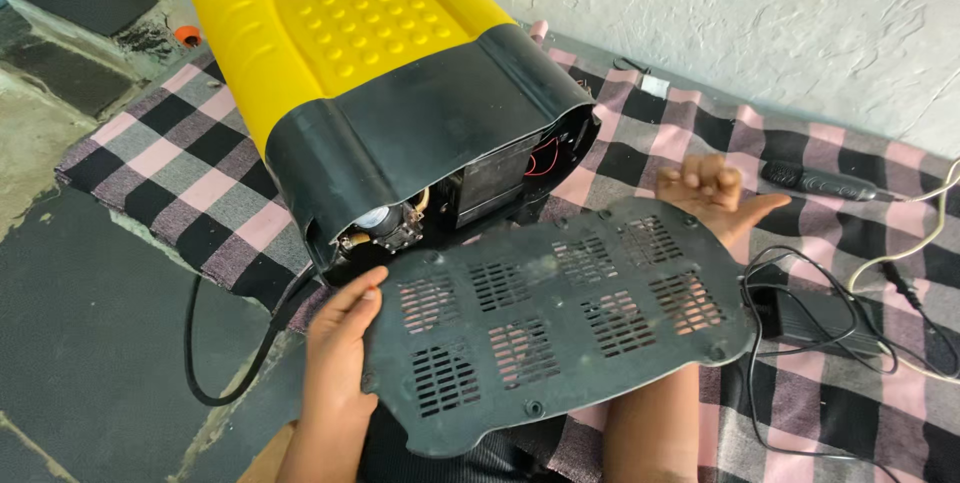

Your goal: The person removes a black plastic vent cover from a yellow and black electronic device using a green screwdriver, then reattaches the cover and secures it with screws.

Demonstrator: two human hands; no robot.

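- Left hand (340, 348) gripping near-left edge of black vented bottom cover (560, 318), thumb on top, fingers curled under.
- Right hand (715, 198) at far-right edge of same cover, fingertips curled over rim, palm mostly hidden behind plastic; clamped on cover.
- Cover held flat between both hands, just in front of open base of yellow-and-black machine (390, 83), apart from it, not seated.
- Machine lying on side on pink-black checked cloth (190, 173); inside exposed: small motor or pump part (385, 228) at lower left, red wires (545, 156) at right.
- Progress, judged: cover already off housing, internals reachable; any work inside plus refitting cover not yet done. No loose screws visible.
- Counts: one machine, one cover with eight vent-slot grids, two hands, one black power adapter (815, 315) with tangled leads at right, one black pen-like tool (815, 183) at far right, one black cord (215, 363) looping off left of cloth onto floor.
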